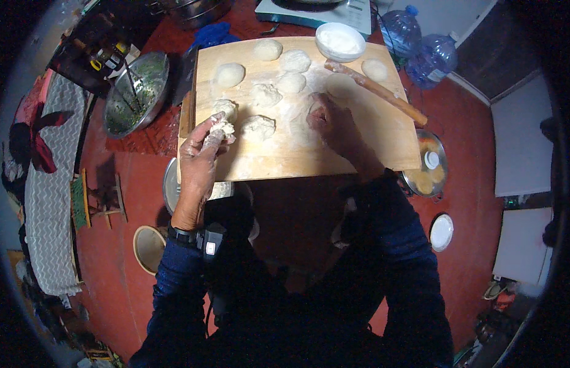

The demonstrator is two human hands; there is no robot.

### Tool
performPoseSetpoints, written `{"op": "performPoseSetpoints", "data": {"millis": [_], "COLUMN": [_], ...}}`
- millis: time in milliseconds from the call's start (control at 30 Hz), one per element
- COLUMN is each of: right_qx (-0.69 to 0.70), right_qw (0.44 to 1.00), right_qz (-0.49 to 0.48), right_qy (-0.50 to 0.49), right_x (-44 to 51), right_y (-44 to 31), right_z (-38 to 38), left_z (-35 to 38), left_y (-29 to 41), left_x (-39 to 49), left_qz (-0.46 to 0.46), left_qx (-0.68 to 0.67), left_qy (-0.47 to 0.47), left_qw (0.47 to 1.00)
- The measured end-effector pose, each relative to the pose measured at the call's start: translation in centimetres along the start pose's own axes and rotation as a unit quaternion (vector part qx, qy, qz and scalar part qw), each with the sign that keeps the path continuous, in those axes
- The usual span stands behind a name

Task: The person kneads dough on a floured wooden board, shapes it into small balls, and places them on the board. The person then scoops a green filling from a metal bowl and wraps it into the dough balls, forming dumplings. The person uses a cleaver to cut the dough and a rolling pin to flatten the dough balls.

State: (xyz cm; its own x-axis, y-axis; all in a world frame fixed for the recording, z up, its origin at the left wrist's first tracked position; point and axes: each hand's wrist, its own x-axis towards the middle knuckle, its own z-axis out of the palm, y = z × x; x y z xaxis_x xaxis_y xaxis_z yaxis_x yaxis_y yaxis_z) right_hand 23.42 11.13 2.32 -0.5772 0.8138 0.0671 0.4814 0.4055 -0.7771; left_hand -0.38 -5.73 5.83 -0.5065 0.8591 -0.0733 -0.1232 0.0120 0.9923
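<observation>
My left hand pinches a small ragged lump of dough over the left edge of a wooden board. My right hand is curled low over the floured middle of the board; whether anything is inside it is hidden. Rough dough pieces lie between the hands, and another dough piece sits just behind the left fingers. Smoother rounded dough balls are spread farther back. A wooden rolling pin lies slanted on the right, beside a white bowl of flour.
A steel bowl with chopped greens and chopsticks tilts left of the board. An induction cooker stands behind. Large plastic water bottles are at the back right. A lidded pan, a white plate and a small stool are lower down.
</observation>
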Motion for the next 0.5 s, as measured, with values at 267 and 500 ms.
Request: {"op": "performPoseSetpoints", "data": {"millis": [267, 500], "right_qx": [-0.249, -0.305], "right_qw": [0.957, 0.941], "right_qz": [-0.133, -0.142], "right_qy": [0.067, -0.023], "right_x": [-0.3, 0.3], "right_y": [2.2, 3.6], "right_z": [0.4, -1.2], "left_z": [0.3, 0.5], "left_y": [0.3, 0.5], "left_x": [-0.4, -0.6], "left_qz": [-0.003, -0.011], "left_qx": [0.014, 0.033], "left_qy": [-0.008, -0.017], "left_qw": [1.0, 0.999]}}
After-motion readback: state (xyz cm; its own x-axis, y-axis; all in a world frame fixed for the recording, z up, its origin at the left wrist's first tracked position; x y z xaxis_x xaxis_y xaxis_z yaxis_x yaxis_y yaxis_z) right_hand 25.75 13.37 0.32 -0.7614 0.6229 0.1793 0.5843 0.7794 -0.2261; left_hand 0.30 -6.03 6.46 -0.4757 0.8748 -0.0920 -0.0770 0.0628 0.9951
